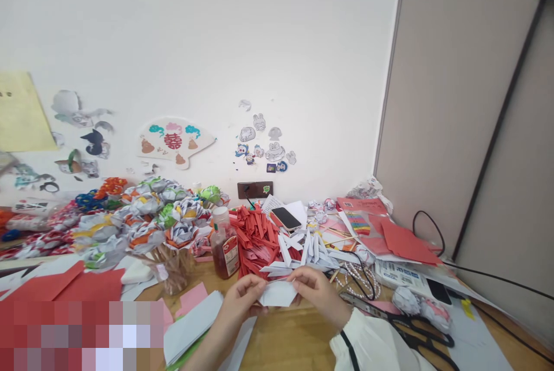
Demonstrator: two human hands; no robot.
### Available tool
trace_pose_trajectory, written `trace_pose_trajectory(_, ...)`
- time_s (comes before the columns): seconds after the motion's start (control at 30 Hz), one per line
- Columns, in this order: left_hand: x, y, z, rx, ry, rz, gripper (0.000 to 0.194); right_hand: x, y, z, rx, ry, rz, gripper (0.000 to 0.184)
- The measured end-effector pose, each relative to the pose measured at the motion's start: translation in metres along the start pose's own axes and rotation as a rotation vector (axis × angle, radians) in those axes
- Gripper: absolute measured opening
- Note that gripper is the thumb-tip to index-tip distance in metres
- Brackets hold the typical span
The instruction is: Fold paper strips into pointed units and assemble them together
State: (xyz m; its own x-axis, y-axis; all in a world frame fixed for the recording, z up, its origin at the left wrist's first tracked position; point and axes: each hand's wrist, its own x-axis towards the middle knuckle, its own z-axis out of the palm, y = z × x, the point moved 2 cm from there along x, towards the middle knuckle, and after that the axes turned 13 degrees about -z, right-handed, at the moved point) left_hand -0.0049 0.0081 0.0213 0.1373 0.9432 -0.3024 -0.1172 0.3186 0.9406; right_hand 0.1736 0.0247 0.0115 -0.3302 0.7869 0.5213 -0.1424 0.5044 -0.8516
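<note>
Between my two hands, above the wooden table, is a small folded piece of white paper (279, 295). My left hand (244, 295) pinches its left end, thumb on top. The right end is pinched by my right hand (318, 290), with a white sleeve at the wrist. Just beyond the paper lies a heap of folded white paper strips (314, 248), next to a pile of folded red paper pieces (258, 235). A stack of white paper sheets (194, 325) lies beside my left forearm.
A bottle of dark red liquid (225, 253) stands left of the red pile. Further left is a bunch of paper flowers (160, 215) on sticks. Black-handled scissors (415, 328) lie by my right sleeve. A phone (285, 218) rests behind the heaps. Red paper (407, 242) and cables lie right.
</note>
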Motion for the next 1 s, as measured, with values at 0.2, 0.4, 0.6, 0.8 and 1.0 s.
trace_pose_trajectory(0.2, 0.0066, -0.0050, -0.0016, 0.062, -0.020, -0.005, 0.040, -0.0014, 0.0044, 0.0019, 0.037, -0.085, 0.044, 0.033)
trace_pose_trajectory(0.4, 0.0015, -0.0038, 0.0002, 0.107, -0.036, -0.006, 0.039, -0.0007, 0.0090, 0.0011, 0.061, -0.130, 0.054, 0.035)
trace_pose_trajectory(0.6, 0.0042, -0.0056, -0.0027, 0.120, -0.043, -0.019, 0.045, -0.0007, 0.0075, 0.0016, 0.157, -0.141, 0.116, 0.037)
trace_pose_trajectory(0.8, 0.0061, -0.0044, -0.0053, 0.088, -0.058, -0.030, 0.048, -0.0005, 0.0087, 0.0017, 0.205, -0.083, 0.125, 0.034)
trace_pose_trajectory(1.0, 0.0052, -0.0037, -0.0045, 0.107, -0.021, -0.015, 0.043, -0.0005, 0.0044, 0.0094, 0.160, 0.016, 0.152, 0.025)
